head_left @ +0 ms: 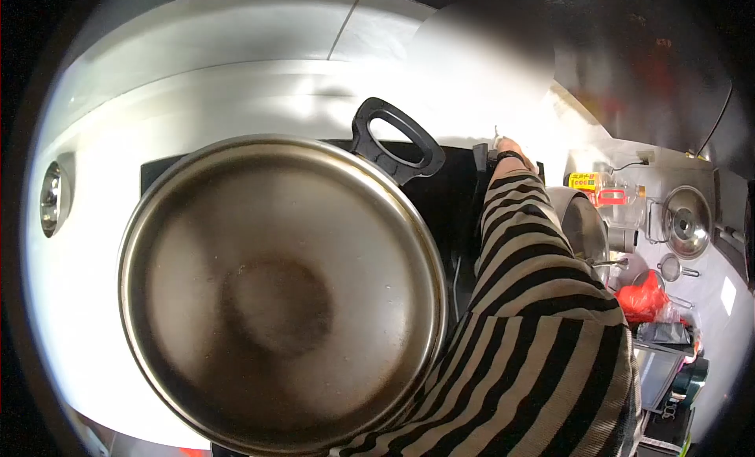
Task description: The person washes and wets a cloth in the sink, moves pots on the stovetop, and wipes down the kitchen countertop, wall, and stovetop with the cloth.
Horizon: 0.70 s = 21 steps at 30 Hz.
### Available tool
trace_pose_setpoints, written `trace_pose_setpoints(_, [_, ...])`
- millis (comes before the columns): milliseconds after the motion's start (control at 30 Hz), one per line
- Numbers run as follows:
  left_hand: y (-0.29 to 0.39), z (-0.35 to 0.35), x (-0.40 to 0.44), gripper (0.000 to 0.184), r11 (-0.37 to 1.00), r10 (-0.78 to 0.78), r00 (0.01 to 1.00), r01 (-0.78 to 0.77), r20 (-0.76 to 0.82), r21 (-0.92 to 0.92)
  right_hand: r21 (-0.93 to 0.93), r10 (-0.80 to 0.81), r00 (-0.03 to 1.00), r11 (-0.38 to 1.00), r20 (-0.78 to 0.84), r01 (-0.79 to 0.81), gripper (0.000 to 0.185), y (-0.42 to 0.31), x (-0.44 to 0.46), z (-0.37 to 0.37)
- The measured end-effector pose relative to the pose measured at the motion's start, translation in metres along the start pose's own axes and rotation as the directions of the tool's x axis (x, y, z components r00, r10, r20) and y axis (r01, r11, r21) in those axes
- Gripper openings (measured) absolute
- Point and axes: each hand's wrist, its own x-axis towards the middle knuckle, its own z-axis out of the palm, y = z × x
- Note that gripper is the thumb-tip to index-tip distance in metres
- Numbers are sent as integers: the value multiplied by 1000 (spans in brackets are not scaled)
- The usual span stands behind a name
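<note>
A wide, shallow steel pan [362, 300], browned in the middle of its inside, stands over a black stovetop [460, 197] in the head view. It has a black loop handle [397, 138] at its far right. My right arm, in a black-and-beige striped sleeve [543, 300], reaches forward past the pan's right side. My right hand [517, 152], with a dark band at the wrist, is at the stovetop's far right edge, apart from the handle. Glare and the small size hide its fingers and anything in them. My left hand is out of view.
Right of my sleeve is a metal pot [583, 225]. Beyond it are a clear bottle with a yellow label [583, 182], a round metal lid [686, 221], a small strainer [671, 267] and a red plastic bag [643, 298]. A white wall [236, 32] stands behind.
</note>
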Motion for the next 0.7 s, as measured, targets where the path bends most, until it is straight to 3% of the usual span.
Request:
trace_pose_setpoints(400, [-1,3,9,46,1000,-5,999,4,38,14,-143,-26,1000,989,-2,26,51,-6,82,11])
trace_pose_setpoints(467, [-2,4,12,46,1000,-4,999,3,43,15,-164,-58,998,985,25,61,50,-7,87,1])
trace_pose_setpoints(533, [-3,5,12,46,1000,-7,999,6,48,17,-132,-157,973,975,167,179,49,-4,80,-18])
trace_pose_setpoints(567, [-4,5,13,46,1000,-5,999,4,43,16,-146,-79,993,985,85,91,49,-3,104,8])
trace_pose_setpoints(667, [-8,5,11,45,1000,4,1000,-4,28,23,-233,-202,971,945,131,228,51,-6,106,16])
trace_pose_setpoints(700, [-8,4,8,45,1000,7,1000,-7,21,22,-218,-186,979,955,82,200,52,-10,94,19])
